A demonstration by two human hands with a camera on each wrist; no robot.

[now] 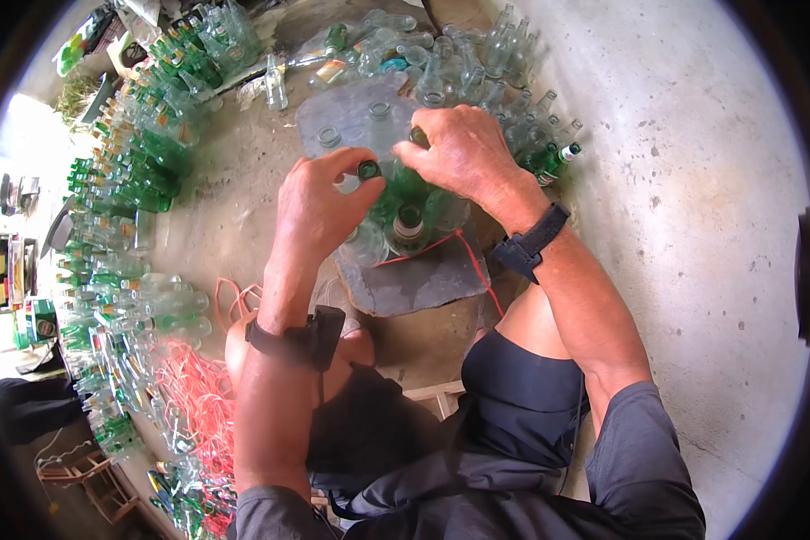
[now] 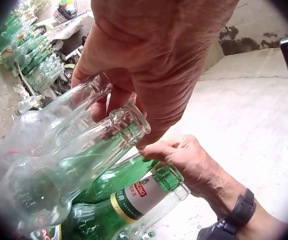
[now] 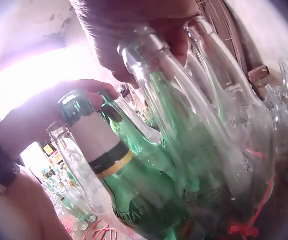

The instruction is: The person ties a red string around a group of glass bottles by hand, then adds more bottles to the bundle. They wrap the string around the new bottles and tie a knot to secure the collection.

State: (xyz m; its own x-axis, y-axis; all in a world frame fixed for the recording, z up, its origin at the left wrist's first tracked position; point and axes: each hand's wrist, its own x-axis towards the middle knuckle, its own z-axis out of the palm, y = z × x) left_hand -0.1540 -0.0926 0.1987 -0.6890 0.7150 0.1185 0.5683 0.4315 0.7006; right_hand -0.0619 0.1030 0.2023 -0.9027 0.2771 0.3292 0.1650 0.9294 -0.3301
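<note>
1. Grip of the left hand (image 1: 319, 207), center of the head view: thumb and fingers pinch the mouth end of the first green bottle (image 1: 369, 169).
2. Grip of the right hand (image 1: 468, 157), just above and right of center: thumb and fingers clasp the neck of the second green bottle (image 1: 419, 137).
3. Both bottles belong to a tight upright bottle cluster (image 1: 409, 189) of green and clear glass, near the center, on a grey slab (image 1: 414, 286).
4. At its lower edge is a labeled green bottle (image 1: 409, 223), its neck wrapped in a pale label; clear bottles (image 1: 380, 112) are at the top.
5. Red cord (image 1: 459, 233) runs along the lower side of the cluster and trails down over the slab's right edge.
6. Rows of green and clear bottles (image 1: 157, 157) curve down the left side; more clear glass bottles (image 1: 432, 67) crowd the upper middle.
7. A pink-red string heap (image 1: 193, 387) lies at lower left.
</note>
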